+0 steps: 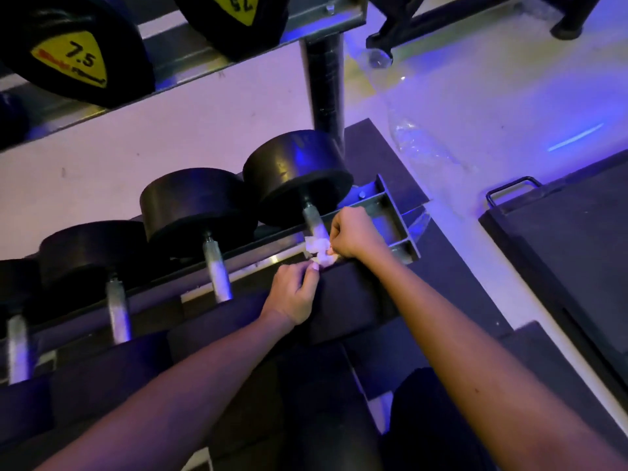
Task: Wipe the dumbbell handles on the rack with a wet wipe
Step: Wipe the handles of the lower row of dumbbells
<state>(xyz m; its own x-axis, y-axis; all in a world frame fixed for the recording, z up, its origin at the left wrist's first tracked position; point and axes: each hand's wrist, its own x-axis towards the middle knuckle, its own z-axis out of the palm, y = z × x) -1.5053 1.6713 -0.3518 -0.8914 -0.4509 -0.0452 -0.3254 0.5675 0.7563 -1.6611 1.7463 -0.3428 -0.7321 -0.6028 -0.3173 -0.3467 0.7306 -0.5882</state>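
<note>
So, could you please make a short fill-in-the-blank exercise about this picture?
The left hand and the right hand both pinch a white ____.
They hold it at the handle of the ____ dumbbell in the lower row.
The yellow label on an upper dumbbell reads ____.
Missing: wipe; rightmost; 7.5.

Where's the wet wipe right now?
Head view, near centre: the wet wipe is pinched between the left hand and right hand, at the handle of the rightmost dumbbell on the lower rack.
</note>
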